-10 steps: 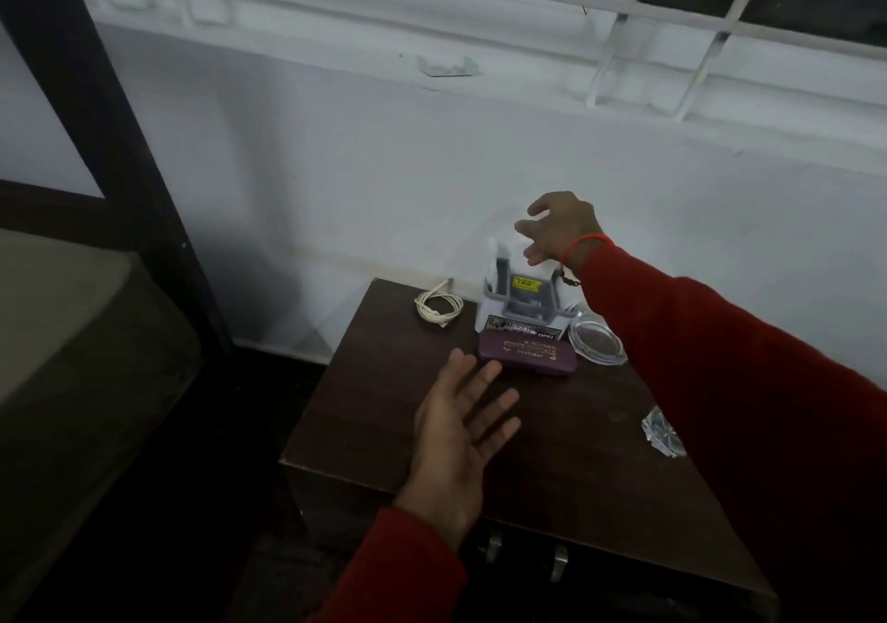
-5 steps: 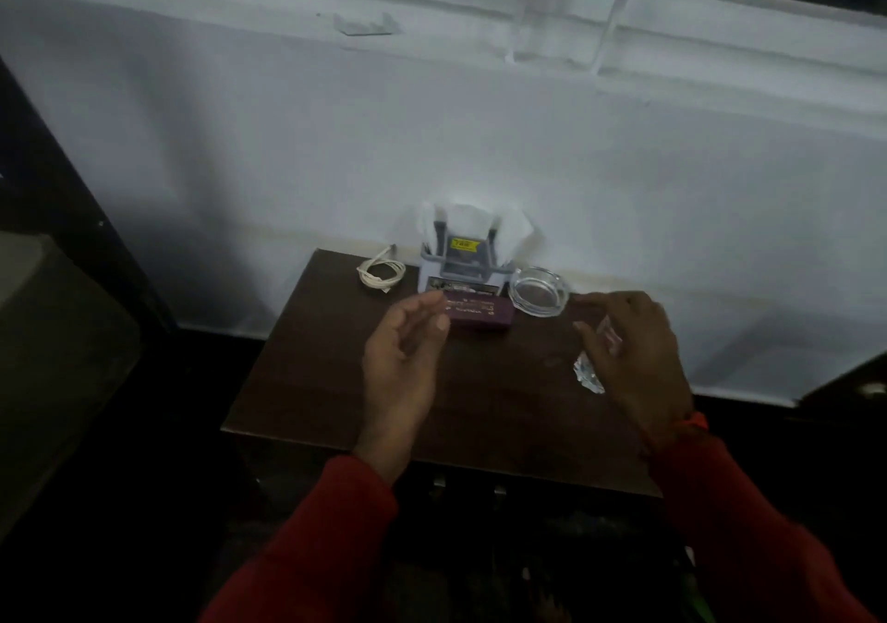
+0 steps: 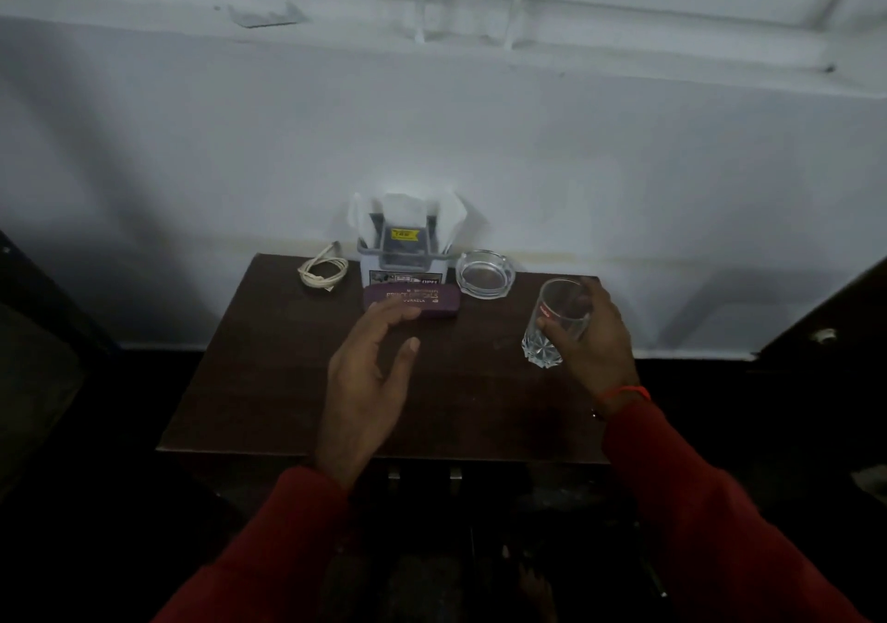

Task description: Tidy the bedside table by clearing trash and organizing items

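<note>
Two hands at work, right hand clamped on glass tumbler at three o'clock, left hand spread empty: risks slipping, chipping ashtray nearby.
</note>
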Demonstrator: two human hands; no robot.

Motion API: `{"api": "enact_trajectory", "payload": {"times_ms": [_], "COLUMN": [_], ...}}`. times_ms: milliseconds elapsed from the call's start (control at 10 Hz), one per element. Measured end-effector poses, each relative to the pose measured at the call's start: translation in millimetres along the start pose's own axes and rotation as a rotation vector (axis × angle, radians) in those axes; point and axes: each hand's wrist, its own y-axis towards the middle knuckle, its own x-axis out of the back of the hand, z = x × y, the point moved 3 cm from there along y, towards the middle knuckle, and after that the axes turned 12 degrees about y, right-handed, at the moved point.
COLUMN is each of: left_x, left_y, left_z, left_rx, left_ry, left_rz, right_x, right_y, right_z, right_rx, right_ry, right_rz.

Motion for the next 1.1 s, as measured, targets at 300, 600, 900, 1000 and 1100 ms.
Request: {"api": "enact_trajectory", "payload": {"times_ms": [300,600,900,1000,1100], "left_x": [-4,-1,2,5,9], "left_y": [3,6,9,11,16], "left_z": [-2,4,8,4,2], "left_rx": [0.035,0.081,0.060,0.003,-0.027], "left_ry": [-0.009,-0.034,-0.041,-0.020,-0.009], "left_rz": [-0.015,0.000,-0.019,-0.020,-0.062], "right_x": [-9,-54,-80,-78,-75], "right_y": [29,98,101,98,96], "right_z": [45,86,65,71,73], "right_rx": [0.055,0.041,-0.009,-0.028,-0.017], "right_ry": [0.179,0.113,0.058,0.012,-0.047], "right_rz": [-0.166,0.027,0.076,0.124,0.175]}}
